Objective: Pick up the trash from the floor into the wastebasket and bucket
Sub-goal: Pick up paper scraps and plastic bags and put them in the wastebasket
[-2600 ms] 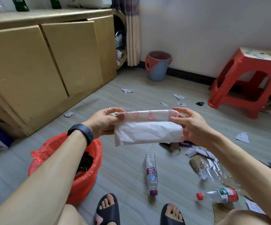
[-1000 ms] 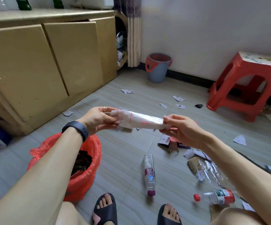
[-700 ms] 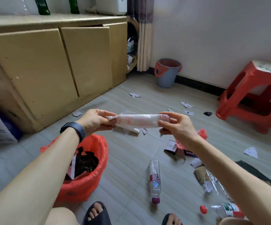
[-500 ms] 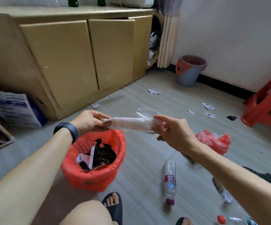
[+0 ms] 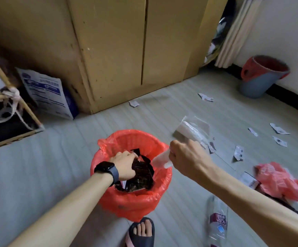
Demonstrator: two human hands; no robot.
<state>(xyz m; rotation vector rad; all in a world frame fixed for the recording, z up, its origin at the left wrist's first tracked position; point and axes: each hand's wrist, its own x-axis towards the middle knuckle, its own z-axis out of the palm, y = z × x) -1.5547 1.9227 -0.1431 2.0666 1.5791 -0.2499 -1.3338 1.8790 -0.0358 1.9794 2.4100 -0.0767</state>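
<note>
Reaching down into the wastebasket (image 5: 109, 198), which is lined with a red plastic bag, the left hand (image 5: 125, 166) lies on the dark wrappers (image 5: 142, 177) heaped inside; its fingers bend over the top of that heap, but whether they grip it or only press on it I cannot tell. A black wristwatch (image 5: 107, 169) sits on that wrist, above the wastebasket's near rim. The right hand (image 5: 185, 157) is balled into a tight fist around a rolled white wrapper (image 5: 160, 160), whose free end pokes out over the wastebasket's right rim and points inward. Some clear plastic (image 5: 192, 131) shows just beyond that fist, right of the wastebasket; whether it is in the hand or lying on the floor is unclear. A plastic bottle (image 5: 217, 223) lies on the floor to the near right of the wastebasket, and a crumpled red bag (image 5: 283, 182) lies farther right. Paper scraps (image 5: 238, 153) are scattered beyond and to the right of the wastebasket. The grey bucket (image 5: 258, 82) with a red rim stands well away at the far right, against the wall. A wooden cabinet (image 5: 126, 41) stands behind the wastebasket, and a sandalled foot (image 5: 141, 232) rests just in front of it.
</note>
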